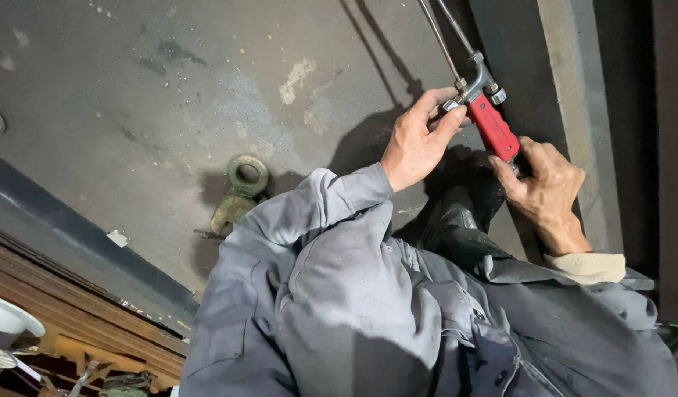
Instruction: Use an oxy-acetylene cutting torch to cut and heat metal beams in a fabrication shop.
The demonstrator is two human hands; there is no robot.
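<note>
Left hand (pixel 416 140) pinches metal head of torch (pixel 486 110), fingers closed on it. Right hand (pixel 546 192) wraps lower end of red handle (pixel 494 129), grip closed. Torch held above grey floor (pixel 133 110); green shackle (pixel 239 195) lies near left sleeve (pixel 309 213).

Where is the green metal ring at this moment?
The green metal ring lies on the grey floor, centre-left of the head view, just beyond the grey sleeve, apart from both hands.
</note>
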